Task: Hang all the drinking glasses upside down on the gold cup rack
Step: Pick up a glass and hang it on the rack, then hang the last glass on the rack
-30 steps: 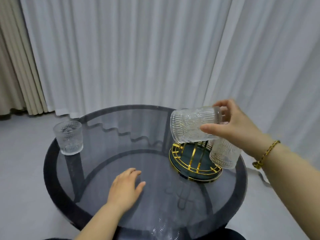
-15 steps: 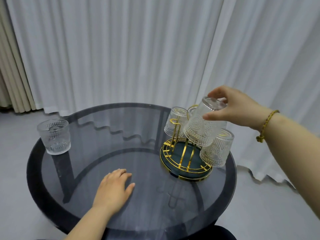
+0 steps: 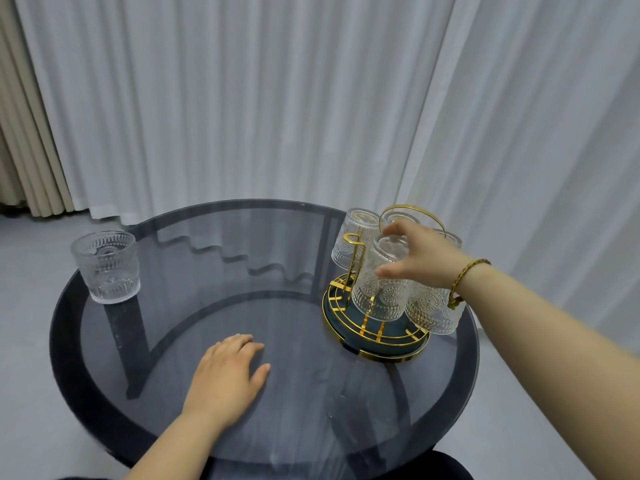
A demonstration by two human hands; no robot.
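Head view: right hand has brought its glass from sideways to inverted over a rack peg, grip closed on its base; left hand flat and empty on counter; one upright glass remains far left.

A round table of smoky dark glass stood in the middle, its thick black rim running all the way round and dark legs showing through the top. Behind it hung white sheer curtains in long pleats, falling to a pale grey floor, their wavy hem mirrored faintly in the glass. At the far left a heavier beige curtain was gathered in tight folds beside the white ones. A gold chain bracelet circled the wrist on the right
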